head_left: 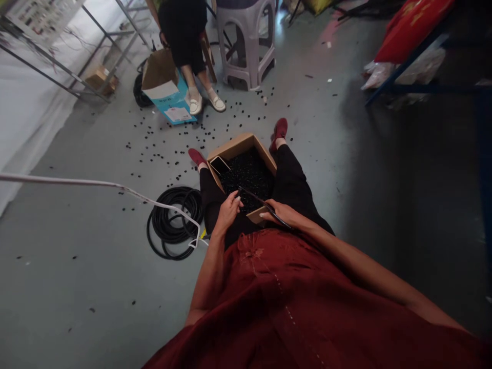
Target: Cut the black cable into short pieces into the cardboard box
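Observation:
My left hand is closed in a pinch on a small black piece above a cardboard box. In my right hand lies a long thin dark tool, its tip reaching the piece at my left fingers. Its exact kind is too small and dark to make out. The box stands on the floor between my legs, filled with many small black parts. A phone with a dark screen rests in the box's far left corner.
A coil of black cable lies left of my leg, with a white cord crossing above it. Small black bits are scattered over the floor. Ahead, a person sits by a blue-and-white box and a plastic stool.

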The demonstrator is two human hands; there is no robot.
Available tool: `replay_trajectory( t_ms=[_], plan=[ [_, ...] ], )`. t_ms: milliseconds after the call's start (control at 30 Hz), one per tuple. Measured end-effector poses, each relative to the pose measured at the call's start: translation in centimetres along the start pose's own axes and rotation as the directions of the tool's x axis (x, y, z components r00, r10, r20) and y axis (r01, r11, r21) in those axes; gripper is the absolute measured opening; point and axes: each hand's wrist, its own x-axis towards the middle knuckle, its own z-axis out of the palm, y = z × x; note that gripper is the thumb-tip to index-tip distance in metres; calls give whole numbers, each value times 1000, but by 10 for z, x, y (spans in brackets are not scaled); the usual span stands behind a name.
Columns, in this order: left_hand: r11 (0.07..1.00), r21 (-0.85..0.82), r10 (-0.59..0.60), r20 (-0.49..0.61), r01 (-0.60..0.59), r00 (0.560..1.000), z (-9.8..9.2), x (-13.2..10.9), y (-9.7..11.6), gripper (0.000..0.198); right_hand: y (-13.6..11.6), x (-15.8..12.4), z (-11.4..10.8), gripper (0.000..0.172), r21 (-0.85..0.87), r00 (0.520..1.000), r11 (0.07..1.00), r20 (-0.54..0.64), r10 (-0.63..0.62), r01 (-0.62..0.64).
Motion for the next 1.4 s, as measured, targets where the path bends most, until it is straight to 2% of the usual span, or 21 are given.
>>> replay_trajectory(
  t_ms=[233,367,533,733,1033,1267,1400],
  plan=[
    [995,102,-12,52,6,999,2,-6,4,45,-10,-9,-3,58,-4,998,999,61,-31,32],
    [972,233,-32,109,6,994,1,-9,6,43,-15,-12,-7,63,-3,994,999,101,-45,46],
    [939,341,-14,169,-46,985,3,-11,8,42,-17,-12,-9,62,25,990,998,128,-59,56],
    [941,328,25,171,-81,985,5,-11,12,42,-16,-6,-2,54,29,994,997,80,-73,71],
    [931,356,14,181,-79,983,7,-9,10,43,-11,-3,4,27,-140,999,989,18,-38,41],
    [929,365,-6,190,-65,982,10,-8,4,40,-14,-3,6,28,-222,996,973,44,75,-63],
    [939,340,-17,184,-48,983,14,-6,-7,35,-14,0,8,31,-241,990,964,64,128,-109]
  ],
)
